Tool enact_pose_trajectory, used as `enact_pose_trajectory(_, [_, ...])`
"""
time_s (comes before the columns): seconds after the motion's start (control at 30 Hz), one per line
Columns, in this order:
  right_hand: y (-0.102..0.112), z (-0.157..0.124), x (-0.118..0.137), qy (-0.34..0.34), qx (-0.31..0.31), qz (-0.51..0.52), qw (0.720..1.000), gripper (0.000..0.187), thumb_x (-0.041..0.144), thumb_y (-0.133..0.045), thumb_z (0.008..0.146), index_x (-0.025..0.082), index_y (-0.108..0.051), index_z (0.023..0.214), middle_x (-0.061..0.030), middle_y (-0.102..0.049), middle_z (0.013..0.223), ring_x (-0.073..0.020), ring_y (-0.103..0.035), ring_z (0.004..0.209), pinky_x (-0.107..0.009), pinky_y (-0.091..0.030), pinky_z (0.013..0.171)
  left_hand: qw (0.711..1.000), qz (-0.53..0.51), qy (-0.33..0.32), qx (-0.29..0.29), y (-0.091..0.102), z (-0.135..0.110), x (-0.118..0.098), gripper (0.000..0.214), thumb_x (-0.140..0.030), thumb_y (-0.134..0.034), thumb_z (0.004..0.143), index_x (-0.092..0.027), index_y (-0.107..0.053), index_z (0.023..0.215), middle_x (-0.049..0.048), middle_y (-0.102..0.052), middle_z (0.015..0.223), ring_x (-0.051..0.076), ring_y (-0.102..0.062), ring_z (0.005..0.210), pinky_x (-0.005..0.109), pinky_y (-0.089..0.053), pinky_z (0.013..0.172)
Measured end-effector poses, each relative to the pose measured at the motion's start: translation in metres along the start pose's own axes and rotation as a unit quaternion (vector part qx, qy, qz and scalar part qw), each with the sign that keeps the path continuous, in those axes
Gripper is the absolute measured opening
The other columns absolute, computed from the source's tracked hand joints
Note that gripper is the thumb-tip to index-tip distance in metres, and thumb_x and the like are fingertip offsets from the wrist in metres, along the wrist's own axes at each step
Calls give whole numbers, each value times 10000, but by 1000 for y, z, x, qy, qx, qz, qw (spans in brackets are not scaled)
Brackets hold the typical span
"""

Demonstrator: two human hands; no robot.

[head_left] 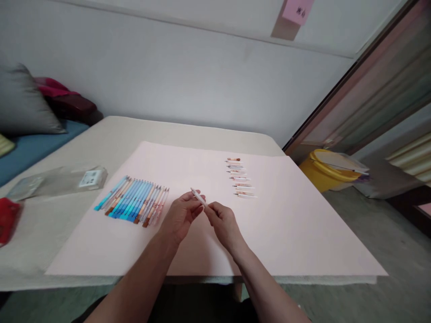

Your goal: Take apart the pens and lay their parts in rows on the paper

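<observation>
A slim white pen (198, 196) is held above the pink sheet, its tip pointing up and to the left. My right hand (225, 223) pinches its lower right end between thumb and fingers. The fingers of my left hand (180, 214) close around the pen nearer the tip, partly hidden behind it. Left of my hands, several pens (134, 199) in blue, brown and pale colours lie side by side in a slanted row. To the right, a column of small pen parts (239, 178), pale barrels and dark-tipped thin pieces, lies in short pairs.
The pink sheet (286, 242) covers much of the table (188, 128), which stands against a white wall. A clear plastic bag (63, 184) and a red object (8, 220) lie at the left. A yellow bucket (311, 172) stands on the floor at right.
</observation>
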State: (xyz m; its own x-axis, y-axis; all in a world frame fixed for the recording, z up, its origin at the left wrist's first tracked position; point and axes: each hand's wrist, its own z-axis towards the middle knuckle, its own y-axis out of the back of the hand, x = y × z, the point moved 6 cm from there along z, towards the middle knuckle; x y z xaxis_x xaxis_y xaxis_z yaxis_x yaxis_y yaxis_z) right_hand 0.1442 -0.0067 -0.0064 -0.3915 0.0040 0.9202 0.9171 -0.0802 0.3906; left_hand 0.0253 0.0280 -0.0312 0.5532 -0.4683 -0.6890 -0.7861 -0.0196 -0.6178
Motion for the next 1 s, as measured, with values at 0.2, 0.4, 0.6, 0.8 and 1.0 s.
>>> enact_pose_trajectory(0.2, [-1, -1, 2, 4, 7, -9, 1000, 312, 365, -464, 845, 189, -477, 588, 52, -413, 511, -97, -371, 501, -223, -269, 479, 999, 26, 2, -32, 4, 1, -1, 313, -100, -702, 645, -141, -653, 951, 27, -614, 794, 54, -552, 625, 154, -429, 545])
enact_pose_trajectory(0.4, [0, -1, 2, 1, 3, -8, 1000, 323, 391, -461, 850, 189, -490, 599, 50, -420, 520, -100, -376, 509, -224, -282, 487, 1000, 8, 5, 2, 0, 2, 1, 306, -82, -687, 656, -127, -650, 956, 94, -646, 941, 132, -607, 825, 220, -492, 704])
enact_pose_trajectory(0.6, [1, -1, 3, -2, 7, -11, 1000, 325, 393, -469, 846, 187, -491, 595, 50, -421, 518, -99, -375, 507, -224, -281, 486, 1000, 5, -11, -2, 2, 1, -1, 263, -74, -680, 657, -130, -655, 913, 82, -644, 917, 123, -601, 808, 209, -491, 690])
enact_pose_trajectory(0.8, [-2, -1, 2, 7, 7, -18, 1000, 325, 381, -456, 850, 187, -484, 592, 49, -428, 512, -97, -386, 506, -222, -281, 489, 999, 10, -19, -35, 3, 0, -3, 240, -100, -714, 628, -135, -664, 860, 14, -586, 795, 66, -552, 687, 180, -462, 638])
enact_pose_trajectory(1.0, [-1, -2, 3, 7, 3, -21, 1000, 301, 349, -449, 843, 188, -481, 590, 45, -427, 513, -99, -388, 510, -223, -285, 493, 999, 31, -23, -36, 3, 0, -4, 218, -211, -757, 621, -139, -648, 795, -28, -532, 713, 36, -489, 585, 169, -422, 567])
